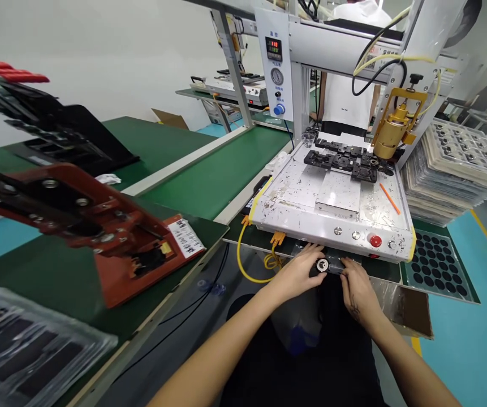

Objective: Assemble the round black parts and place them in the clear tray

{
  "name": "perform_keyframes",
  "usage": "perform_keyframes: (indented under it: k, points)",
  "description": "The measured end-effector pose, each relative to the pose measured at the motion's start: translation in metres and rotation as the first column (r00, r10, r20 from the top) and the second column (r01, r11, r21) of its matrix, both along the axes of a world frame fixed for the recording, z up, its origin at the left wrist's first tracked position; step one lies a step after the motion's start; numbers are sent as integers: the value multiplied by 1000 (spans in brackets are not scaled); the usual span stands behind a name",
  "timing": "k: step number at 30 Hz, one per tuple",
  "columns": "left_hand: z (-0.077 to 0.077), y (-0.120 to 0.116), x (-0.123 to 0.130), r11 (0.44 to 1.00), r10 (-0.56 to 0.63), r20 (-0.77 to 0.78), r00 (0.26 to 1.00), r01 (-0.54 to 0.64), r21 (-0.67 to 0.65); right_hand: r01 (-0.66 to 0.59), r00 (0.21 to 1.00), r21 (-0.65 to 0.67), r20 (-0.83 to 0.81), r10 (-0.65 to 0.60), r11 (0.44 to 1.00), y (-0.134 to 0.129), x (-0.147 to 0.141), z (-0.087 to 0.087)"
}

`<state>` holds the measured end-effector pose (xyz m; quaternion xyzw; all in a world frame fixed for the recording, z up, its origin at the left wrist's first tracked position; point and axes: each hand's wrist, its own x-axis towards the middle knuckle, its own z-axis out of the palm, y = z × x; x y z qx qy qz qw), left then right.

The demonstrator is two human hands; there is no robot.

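Just below the front edge of the white machine point(332, 226), my left hand point(300, 274) pinches a small round black part with a pale face point(322, 265) between thumb and fingers. A clear plastic film or bag point(335, 263) lies beside the part, partly under my hands. My right hand point(358, 285) is closed at the right end of this film, its fingertips on it; the exact grip is hard to make out. Black jigs point(345, 158) rest on the machine bed, under a gold cylinder point(389, 135).
A red press point(128, 271) stands at the left, a plastic tray point(35, 350) nearer. An orange stick point(389, 198) lies on the machine bed. At the right are stacked trays point(438, 181), a sheet of black discs point(436, 263) and a box point(413, 311). A person point(345, 102) stands behind the machine.
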<state>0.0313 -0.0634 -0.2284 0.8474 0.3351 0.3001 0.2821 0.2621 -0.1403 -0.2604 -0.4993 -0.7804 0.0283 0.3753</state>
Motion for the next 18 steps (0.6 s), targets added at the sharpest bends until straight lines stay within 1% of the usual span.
perform_keyframes:
  k: [2,3,5,6,7,8,10,12,13,14,16,18]
  points:
    - [9,-10,-6,997,58,43,997,-56,-55,33,999,-13,-29,-33,999,0,0,4]
    - [13,-15,-8,992,95,67,993,-88,-95,57,995,-39,-74,-60,998,-1,1,8]
    - [23,-27,-10,967,169,128,977,-139,-212,96,971,-132,-208,-122,987,-2,2,19]
    - [27,-33,-10,945,204,171,964,-147,-293,100,952,-184,-268,-148,978,-2,3,26]
    - [31,-39,-9,912,238,227,944,-137,-387,87,932,-239,-324,-164,967,-3,3,33]
    - [34,-44,-8,868,272,295,916,-101,-485,57,909,-298,-378,-173,953,-5,3,40]
    - [39,-55,-4,752,345,429,835,27,-658,-41,858,-413,-482,-180,910,-9,2,55]
    - [42,-64,0,627,424,506,751,160,-762,-162,784,-504,-588,-199,849,-14,0,70]
    - [44,-68,1,573,458,523,719,210,-792,-206,755,-528,-621,-209,824,-16,-1,77]
    - [46,-71,3,530,486,530,695,248,-811,-230,743,-542,-635,-214,808,-19,-3,83]
    - [49,-77,4,476,521,535,665,293,-829,-247,737,-556,-639,-219,793,-23,-5,93]
    - [53,-81,5,454,537,537,650,314,-834,-249,733,-568,-640,-231,785,-25,-6,99]
